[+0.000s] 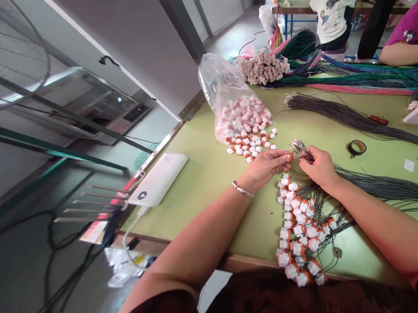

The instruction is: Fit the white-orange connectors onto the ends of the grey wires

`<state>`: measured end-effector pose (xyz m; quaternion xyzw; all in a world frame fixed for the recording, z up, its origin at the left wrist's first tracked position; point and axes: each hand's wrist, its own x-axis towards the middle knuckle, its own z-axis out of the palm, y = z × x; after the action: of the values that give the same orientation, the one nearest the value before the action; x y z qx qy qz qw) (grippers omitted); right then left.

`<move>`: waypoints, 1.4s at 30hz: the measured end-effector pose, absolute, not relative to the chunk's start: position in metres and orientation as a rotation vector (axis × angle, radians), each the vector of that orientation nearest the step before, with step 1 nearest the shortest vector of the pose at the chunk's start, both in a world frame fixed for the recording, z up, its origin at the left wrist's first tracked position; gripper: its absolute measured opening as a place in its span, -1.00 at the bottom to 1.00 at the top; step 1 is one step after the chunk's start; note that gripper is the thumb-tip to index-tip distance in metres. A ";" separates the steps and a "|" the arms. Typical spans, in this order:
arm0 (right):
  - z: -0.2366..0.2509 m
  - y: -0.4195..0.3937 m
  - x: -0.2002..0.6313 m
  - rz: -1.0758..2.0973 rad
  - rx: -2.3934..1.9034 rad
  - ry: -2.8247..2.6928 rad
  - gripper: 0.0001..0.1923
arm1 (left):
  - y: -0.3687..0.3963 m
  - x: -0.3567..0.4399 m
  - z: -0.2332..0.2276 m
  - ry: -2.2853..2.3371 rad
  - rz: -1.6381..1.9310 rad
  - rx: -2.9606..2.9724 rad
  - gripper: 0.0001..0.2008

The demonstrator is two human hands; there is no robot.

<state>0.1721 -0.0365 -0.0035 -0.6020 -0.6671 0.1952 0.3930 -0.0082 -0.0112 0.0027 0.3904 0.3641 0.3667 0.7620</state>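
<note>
In the head view, my only feed, I have the left hand [264,166] pinching one small white-and-orange connector [289,158] between thumb and fingertips, above the green bench [203,185]. The right hand [319,169] has its grip closed around a dark wire bundle [384,183], just behind the bare metal tips [296,145]. The relation I watch is connector to tips: the connector sits just left of them and slightly nearer the bench's close edge, while the bundle's long axis appears to run off rightward behind the right hand. I can't tell whether any wire touches the connector. The left hand is also nearer the loose connectors [254,143], just beyond it at the mouth of the clear bag [216,80]. Wired connectors [298,226] lie clustered on the near side.
</note>
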 end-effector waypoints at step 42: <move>-0.013 -0.033 0.172 0.766 -1.450 -1.750 -0.93 | -0.012 0.008 0.002 0.951 0.745 0.970 -0.88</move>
<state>0.1719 -0.0329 -0.0126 -0.5634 -0.6797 0.2977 0.3631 0.0082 -0.0124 0.0022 0.4379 0.4293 0.3365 0.7146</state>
